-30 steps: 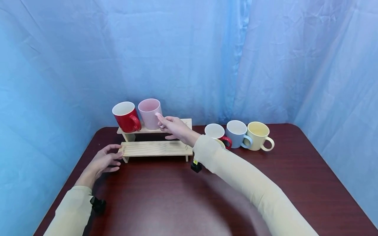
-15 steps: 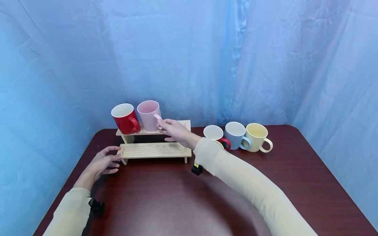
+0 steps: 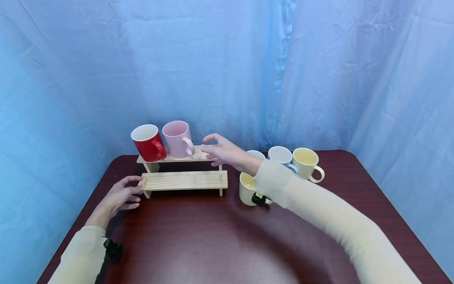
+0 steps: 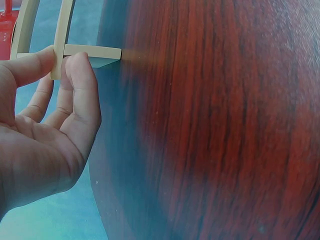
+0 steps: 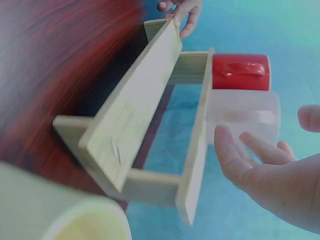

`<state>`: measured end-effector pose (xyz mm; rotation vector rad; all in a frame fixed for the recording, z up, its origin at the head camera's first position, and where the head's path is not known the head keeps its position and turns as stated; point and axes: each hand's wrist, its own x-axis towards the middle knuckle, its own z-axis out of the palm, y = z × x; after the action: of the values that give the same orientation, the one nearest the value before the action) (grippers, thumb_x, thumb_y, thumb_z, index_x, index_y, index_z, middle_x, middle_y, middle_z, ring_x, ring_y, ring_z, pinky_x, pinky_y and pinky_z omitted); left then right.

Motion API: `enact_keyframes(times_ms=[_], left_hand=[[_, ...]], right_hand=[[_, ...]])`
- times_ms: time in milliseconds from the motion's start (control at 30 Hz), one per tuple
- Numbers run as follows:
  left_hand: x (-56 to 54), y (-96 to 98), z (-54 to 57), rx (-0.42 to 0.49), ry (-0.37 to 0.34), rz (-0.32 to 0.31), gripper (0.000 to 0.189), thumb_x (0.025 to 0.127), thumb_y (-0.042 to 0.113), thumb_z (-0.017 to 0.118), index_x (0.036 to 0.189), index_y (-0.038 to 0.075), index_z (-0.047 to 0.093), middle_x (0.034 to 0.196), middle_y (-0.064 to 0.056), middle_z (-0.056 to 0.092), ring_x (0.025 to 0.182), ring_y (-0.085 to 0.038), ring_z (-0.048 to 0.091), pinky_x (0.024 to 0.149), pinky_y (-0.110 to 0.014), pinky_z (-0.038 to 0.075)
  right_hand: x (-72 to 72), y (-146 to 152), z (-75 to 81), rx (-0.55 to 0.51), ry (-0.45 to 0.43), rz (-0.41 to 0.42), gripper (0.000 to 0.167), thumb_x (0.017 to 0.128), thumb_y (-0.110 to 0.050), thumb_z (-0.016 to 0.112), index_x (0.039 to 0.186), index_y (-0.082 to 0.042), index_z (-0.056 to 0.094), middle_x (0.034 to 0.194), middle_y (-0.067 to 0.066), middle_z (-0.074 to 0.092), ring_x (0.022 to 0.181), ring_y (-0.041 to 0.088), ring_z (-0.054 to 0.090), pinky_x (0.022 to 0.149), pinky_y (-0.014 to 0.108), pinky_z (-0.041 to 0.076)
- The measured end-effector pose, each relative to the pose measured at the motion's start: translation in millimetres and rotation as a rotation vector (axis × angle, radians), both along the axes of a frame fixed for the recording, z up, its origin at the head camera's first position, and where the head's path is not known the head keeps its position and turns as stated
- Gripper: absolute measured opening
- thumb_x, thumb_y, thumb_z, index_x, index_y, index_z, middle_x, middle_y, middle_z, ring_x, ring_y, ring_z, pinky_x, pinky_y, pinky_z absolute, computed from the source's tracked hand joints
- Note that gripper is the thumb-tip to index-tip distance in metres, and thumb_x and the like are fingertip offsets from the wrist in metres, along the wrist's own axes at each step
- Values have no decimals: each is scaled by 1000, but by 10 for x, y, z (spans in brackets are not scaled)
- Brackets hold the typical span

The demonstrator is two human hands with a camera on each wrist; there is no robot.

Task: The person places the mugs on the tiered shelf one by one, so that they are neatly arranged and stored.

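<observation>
My left hand [image 3: 117, 197] pinches the left end of the lower board of a two-tier wooden shelf [image 3: 184, 180]; in the left wrist view thumb [image 4: 37, 65] and fingers lie on either side of that board. On the upper tier stand a red mug [image 3: 144, 148] with a white inside and, right beside it, a pink mug [image 3: 174, 145], handles toward the right. My right hand [image 3: 227, 152], fingers spread and holding nothing, is just right of the pink mug's handle. In the right wrist view its fingertips overlap the pale side of that mug [image 5: 245, 107].
Right of the shelf, a yellow mug [image 3: 246, 191] stands partly behind my right sleeve. Behind it are a white-lined mug [image 3: 256, 154], a light blue mug [image 3: 280, 155] and another yellow mug [image 3: 306, 161]. A blue curtain [image 3: 213, 71] hangs behind the dark red table [image 3: 184, 236].
My right hand has let go of the pink mug's handle and moved right, its fingers spreading. The pink mug stays on the upper tier. My left hand keeps its place at the shelf.
</observation>
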<state>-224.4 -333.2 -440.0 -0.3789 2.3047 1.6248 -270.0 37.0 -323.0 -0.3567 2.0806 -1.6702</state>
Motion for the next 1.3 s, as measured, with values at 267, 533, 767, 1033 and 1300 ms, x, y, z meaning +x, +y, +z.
enact_keyframes(times_ms=[267,533,767,1033,1300], left_hand=[[2,-5,-4,15,-2,-1,63,99,33,67,151,13,36,112,-8,61,82,-22,63,73,-37,61],[39,-25,20,-7,-7,-4,65,99,34,67,151,12,35,115,-9,59,83,-21,63,73,-36,61],[26,-1,5,-14,14,-12,65,99,35,66,151,12,35,119,-13,59,86,-24,63,75,-36,61],[18,48,-58,-5,17,9,63,99,35,67,150,13,38,124,-17,58,87,-25,63,74,-36,61],[2,4,-3,-2,16,21,61,99,34,67,150,15,39,118,-12,59,84,-22,63,74,-36,61]], right_hand=[[182,501,63,125,154,96,45,105,-26,58,142,-5,45,134,16,57,117,28,60,95,44,55],[430,1145,-78,132,176,62,46,103,-30,60,142,-8,49,141,14,54,122,33,59,101,48,50],[624,1674,-325,113,171,-2,53,104,-29,60,145,1,44,148,21,46,131,40,52,104,46,49],[788,2027,-690,69,101,-71,57,105,-26,59,147,5,38,145,25,46,127,36,56,100,38,52],[926,2074,-1044,21,9,-77,62,106,-29,57,152,4,32,154,27,35,135,45,46,100,43,52]])
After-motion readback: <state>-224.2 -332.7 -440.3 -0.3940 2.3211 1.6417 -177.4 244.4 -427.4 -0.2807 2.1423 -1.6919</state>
